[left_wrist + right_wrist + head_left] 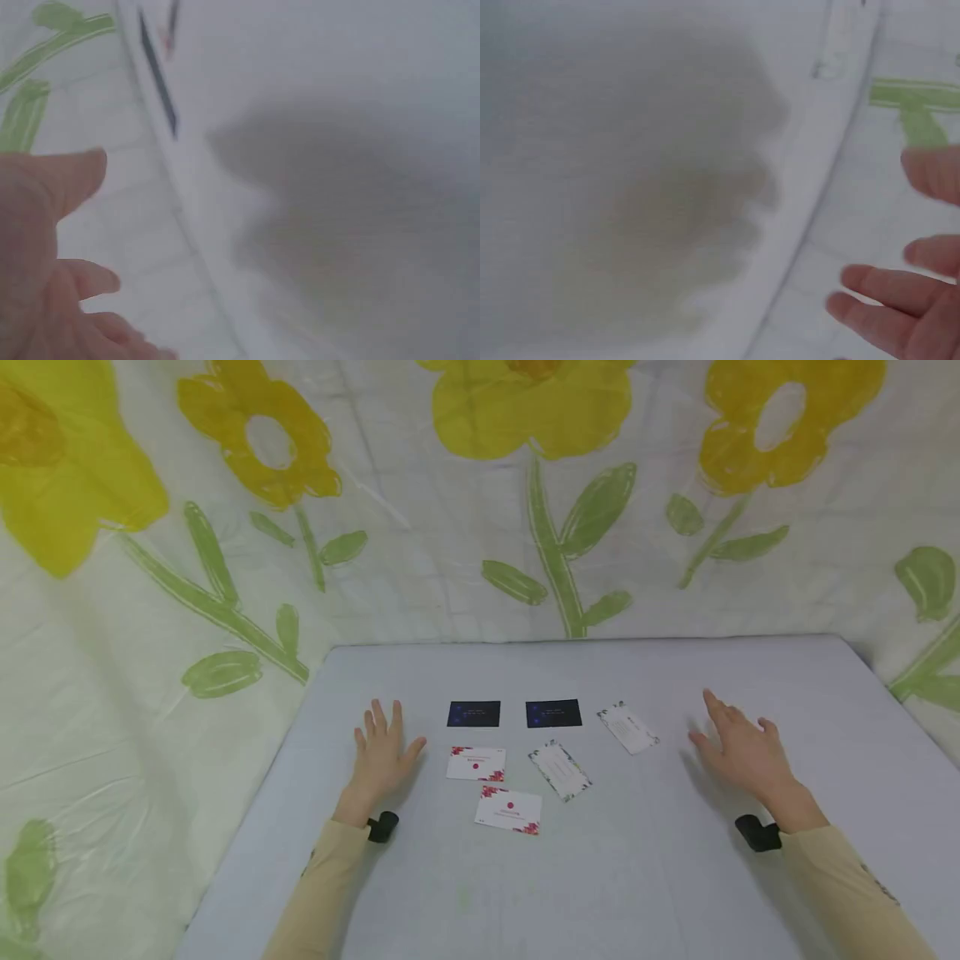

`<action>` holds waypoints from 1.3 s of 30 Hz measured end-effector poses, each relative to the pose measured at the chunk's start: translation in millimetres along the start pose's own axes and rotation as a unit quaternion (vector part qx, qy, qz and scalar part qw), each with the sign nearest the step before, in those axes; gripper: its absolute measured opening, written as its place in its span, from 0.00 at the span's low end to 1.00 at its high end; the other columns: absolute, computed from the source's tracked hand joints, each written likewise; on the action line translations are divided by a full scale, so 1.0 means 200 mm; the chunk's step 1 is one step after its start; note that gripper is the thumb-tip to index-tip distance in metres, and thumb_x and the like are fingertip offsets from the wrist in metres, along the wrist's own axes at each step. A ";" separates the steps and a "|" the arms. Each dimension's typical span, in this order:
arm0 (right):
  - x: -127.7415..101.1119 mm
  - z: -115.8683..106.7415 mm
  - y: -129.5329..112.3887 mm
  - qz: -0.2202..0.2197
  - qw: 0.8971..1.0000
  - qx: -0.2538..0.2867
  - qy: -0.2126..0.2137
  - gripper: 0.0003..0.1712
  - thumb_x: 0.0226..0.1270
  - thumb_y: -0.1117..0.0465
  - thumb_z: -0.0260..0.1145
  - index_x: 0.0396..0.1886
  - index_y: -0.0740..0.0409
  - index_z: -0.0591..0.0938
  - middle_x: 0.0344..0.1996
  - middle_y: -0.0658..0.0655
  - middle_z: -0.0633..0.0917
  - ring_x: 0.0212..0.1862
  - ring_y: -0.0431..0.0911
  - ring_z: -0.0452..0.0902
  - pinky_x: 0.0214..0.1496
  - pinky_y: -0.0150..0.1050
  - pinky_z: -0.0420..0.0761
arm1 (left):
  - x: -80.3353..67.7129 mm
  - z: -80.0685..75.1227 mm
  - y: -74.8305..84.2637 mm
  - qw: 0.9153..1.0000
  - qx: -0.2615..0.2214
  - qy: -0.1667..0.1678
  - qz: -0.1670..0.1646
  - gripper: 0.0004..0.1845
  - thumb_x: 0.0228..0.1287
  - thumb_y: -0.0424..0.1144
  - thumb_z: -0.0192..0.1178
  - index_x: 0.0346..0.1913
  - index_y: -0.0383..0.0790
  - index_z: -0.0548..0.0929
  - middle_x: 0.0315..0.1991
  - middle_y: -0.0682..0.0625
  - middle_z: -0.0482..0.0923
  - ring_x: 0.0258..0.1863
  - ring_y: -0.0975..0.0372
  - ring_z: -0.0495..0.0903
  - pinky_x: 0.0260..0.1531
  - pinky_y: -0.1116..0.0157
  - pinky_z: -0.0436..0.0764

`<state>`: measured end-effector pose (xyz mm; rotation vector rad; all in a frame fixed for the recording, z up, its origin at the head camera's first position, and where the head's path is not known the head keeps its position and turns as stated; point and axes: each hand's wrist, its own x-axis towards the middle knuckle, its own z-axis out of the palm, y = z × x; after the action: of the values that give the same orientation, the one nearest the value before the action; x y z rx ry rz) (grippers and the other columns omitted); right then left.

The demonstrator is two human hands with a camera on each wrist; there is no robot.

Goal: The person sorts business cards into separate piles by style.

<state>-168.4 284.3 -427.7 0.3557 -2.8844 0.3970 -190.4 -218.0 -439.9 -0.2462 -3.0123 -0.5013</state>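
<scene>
Head view: six cards are lying flat on the pale surface (630, 881), three designs, two of each. The left black card (474, 714) and right black card (553, 713) are sitting side by side, apart, with the right leaf-edged card (628, 727) lying slantwise just beyond them. Nearer the person, the upper red-flowered card (477, 764), the left leaf-edged card (560, 771) and the lower red-flowered card (509, 811) are forming a loose cluster. The left hand (381, 758) is resting or hovering left of the cards, fingers spreading wide; the right hand (746, 756) is hovering on the other side, fingers parting loosely. Neither is holding anything. Left wrist view: the thumb is standing well away from the other fingers, and a dark card edge is showing beyond, blurred. Right wrist view: the fingers are reaching out apart, holding nothing — a white card is just showing near the surface's far edge. Judgement: the hands are standing ready around the cards, no handling being under way; the next move is probably calling for fingertips on one card — pinching or sliding its thin edge.
</scene>
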 end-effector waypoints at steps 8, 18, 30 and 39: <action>0.15 -0.11 -0.24 -0.029 0.991 0.087 0.101 0.12 0.62 0.64 0.59 0.37 0.70 0.81 0.26 0.63 0.84 0.26 0.53 0.79 0.23 0.47 0.75 | 0.02 -0.17 0.13 0.987 -0.118 0.092 0.062 0.17 0.67 0.38 0.53 0.52 0.29 0.77 0.47 0.38 0.79 0.43 0.50 0.79 0.41 0.54 0.77; 0.38 0.03 -0.73 -0.118 0.965 0.227 -0.053 0.07 0.63 0.65 0.62 0.36 0.64 0.83 0.28 0.53 0.83 0.30 0.43 0.75 0.34 0.40 0.75 | 0.06 -0.20 0.19 0.983 -0.152 0.016 0.103 0.12 0.66 0.35 0.54 0.47 0.31 0.80 0.42 0.43 0.81 0.39 0.55 0.78 0.40 0.57 0.77; 0.41 0.37 -1.04 -0.082 0.960 0.178 -0.199 0.17 0.57 0.58 0.68 0.43 0.65 0.81 0.32 0.54 0.78 0.34 0.44 0.70 0.38 0.38 0.74 | 0.06 0.03 0.19 0.971 -0.169 -0.129 0.108 0.20 0.60 0.32 0.60 0.53 0.25 0.74 0.48 0.38 0.75 0.47 0.50 0.74 0.48 0.56 0.74; 0.41 0.45 -1.11 -0.081 0.967 0.135 -0.201 0.20 0.51 0.52 0.73 0.38 0.61 0.81 0.36 0.54 0.74 0.33 0.44 0.67 0.36 0.39 0.74 | 0.05 0.08 0.20 0.979 -0.111 -0.118 0.126 0.23 0.54 0.32 0.65 0.53 0.26 0.76 0.46 0.39 0.72 0.46 0.52 0.72 0.50 0.56 0.71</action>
<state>-202.5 33.0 -441.2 0.7980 -3.1564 0.7703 -195.0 -174.2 -442.2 -0.7420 -3.0765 -0.8365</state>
